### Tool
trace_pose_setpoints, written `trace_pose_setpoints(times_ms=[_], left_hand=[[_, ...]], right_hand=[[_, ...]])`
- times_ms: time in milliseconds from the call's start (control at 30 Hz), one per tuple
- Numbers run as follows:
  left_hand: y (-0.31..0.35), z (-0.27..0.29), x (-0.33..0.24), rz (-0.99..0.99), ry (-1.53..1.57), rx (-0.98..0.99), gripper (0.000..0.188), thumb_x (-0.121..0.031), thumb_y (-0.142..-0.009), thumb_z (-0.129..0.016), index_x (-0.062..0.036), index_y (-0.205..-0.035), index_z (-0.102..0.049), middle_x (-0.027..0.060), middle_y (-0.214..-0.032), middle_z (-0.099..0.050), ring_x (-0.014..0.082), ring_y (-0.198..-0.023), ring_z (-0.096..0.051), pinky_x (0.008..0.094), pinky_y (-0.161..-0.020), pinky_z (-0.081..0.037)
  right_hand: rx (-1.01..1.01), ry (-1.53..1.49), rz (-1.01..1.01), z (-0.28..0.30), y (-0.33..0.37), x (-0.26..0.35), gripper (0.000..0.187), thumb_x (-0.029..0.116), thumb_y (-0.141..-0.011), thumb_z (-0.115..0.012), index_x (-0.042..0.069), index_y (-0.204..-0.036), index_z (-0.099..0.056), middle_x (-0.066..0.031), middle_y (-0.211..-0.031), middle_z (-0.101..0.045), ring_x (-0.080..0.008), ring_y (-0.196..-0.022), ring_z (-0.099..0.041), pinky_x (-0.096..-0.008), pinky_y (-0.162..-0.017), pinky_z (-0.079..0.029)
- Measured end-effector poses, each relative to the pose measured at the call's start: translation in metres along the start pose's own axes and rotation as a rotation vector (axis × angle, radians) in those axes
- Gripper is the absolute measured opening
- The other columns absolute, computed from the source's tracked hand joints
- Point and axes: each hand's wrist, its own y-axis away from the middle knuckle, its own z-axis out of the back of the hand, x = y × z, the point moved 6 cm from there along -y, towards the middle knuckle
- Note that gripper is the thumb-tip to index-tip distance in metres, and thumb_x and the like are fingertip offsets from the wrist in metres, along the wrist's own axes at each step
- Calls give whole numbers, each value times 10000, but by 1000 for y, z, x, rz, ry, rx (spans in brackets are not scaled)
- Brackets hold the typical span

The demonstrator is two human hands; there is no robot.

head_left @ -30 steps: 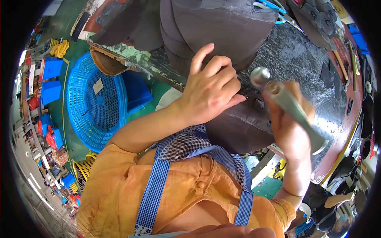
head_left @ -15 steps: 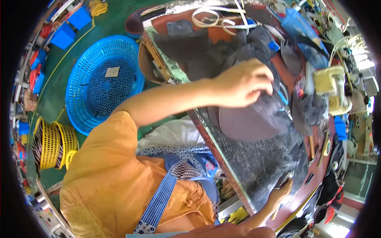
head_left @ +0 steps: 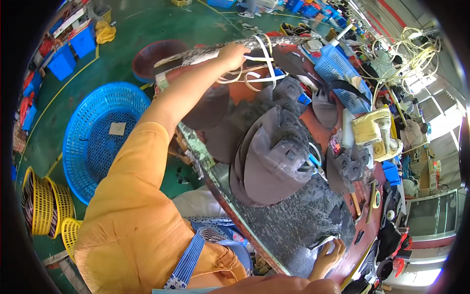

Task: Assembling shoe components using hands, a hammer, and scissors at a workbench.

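Observation:
My left arm reaches across to the far end of the workbench (head_left: pixel 313 210). There my left hand (head_left: pixel 233 57) is closed on a narrow white strip (head_left: pixel 259 59), part of a loose looped bundle. At the near end of the bench my right hand (head_left: pixel 329 256) has its fingers curled at a small pale-edged thing (head_left: pixel 325 241) that I cannot make out. Between the hands lies a stack of dark grey caps (head_left: pixel 274 166), their rounded brims toward me. Scissors with blue handles (head_left: pixel 315 159) rest against the stack's right side.
A blue basket (head_left: pixel 73 142) stands on the green floor at left, with yellow baskets (head_left: pixel 41 208) nearer. On the bench's right are a wooden-handled tool (head_left: pixel 355 204), a tape roll (head_left: pixel 376 199) and a cream-coloured machine part (head_left: pixel 374 132). A blue crate (head_left: pixel 338 71) sits at the far right.
My left hand has moved from above the cap stack to the far end of the bench and taken hold of the white strip. My right hand stays near the front; the view has shifted.

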Motion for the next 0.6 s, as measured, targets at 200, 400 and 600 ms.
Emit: trace_pose_setpoints(times_ms=[200,400,600], left_hand=[[-18,-13,-6,-51,-37,130,125,-191,-863,-675,-173,-930,-779,113,-974,-746,282,-975,-703,449,-858,-532],[1,19,-56,-204,525,111,125,-146,-920,-627,-62,-970,-706,125,-891,-734,275,-848,-701,396,-775,-530],[-1,20,-54,-111,153,132,443,-63,-832,-639,-12,-1269,-599,191,-1269,-652,361,-1222,-588,453,-1032,-482]], right_hand=[[14,-197,65,13,-43,85,216,11,-850,-676,11,-1064,-649,-203,-1180,-625,-395,-1131,-599,-467,-988,-460],[83,-540,248,24,-103,187,247,-37,-840,-652,-8,-1086,-644,-198,-1214,-621,-368,-1154,-602,-429,-1009,-456],[104,-719,381,34,-107,261,209,28,-865,-683,-6,-1069,-654,-198,-1200,-626,-357,-1132,-612,-437,-990,-470]])
